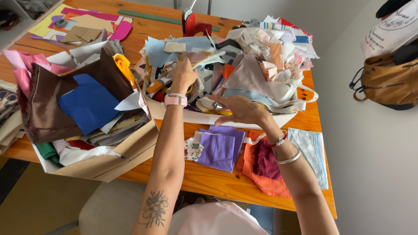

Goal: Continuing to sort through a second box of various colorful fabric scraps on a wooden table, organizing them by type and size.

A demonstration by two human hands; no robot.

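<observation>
Cardboard box [109, 163] of folded cloth at far left, blue piece [89, 104] on top. Left hand [183, 76] reaches into the scrap heap [244, 65], fingers pinched on a pale scrap [198, 56] lying just beyond the fingertips. Right hand [241, 109] nearer the body, open, fingers spread, resting at the white tray's front rim [191, 115]. Purple cloth [220, 146] and orange cloth [261, 178] lie on the table below it.

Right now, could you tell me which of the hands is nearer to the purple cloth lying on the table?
The right hand. It hovers just above the purple cloth, at the white box's front edge. The left hand is farther up, in the scrap pile.
</observation>
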